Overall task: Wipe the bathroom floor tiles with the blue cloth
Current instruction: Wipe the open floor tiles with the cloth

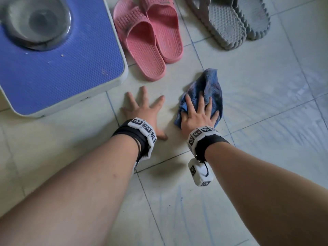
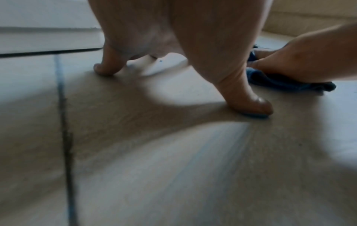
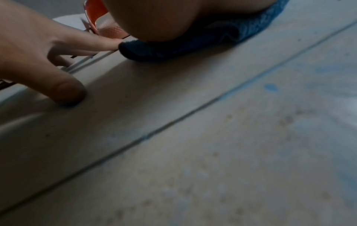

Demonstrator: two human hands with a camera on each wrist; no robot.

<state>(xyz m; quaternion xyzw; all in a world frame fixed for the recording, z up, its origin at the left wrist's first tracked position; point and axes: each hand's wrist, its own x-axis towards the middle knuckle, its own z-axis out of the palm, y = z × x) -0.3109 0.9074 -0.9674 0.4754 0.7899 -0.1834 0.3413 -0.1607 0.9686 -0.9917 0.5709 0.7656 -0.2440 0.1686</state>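
Blue scale (image 1: 58, 75) at left; left hand (image 1: 143, 110) is splayed flat on floor tiles (image 1: 266, 112), nothing held. Just right, blue cloth (image 1: 209, 86) is pressed to tiles under flat right hand (image 1: 198, 114), fingers spread.

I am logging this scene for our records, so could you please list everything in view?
blue cloth: one, blue, crumpled on the floor tiles under the right hand.
floor tiles: many, pale with bluish streaks and grout lines.
squat toilet platform: one, blue top with white rim, far left; grey bowl inside.
pink slippers: two, pink, beside the platform.
grey slippers: two, grey, far right.
wrist bands: two, black with white marker tags.
left hand: fingers spread, pressing on bare tile.
right hand: flat, pressing on the cloth.
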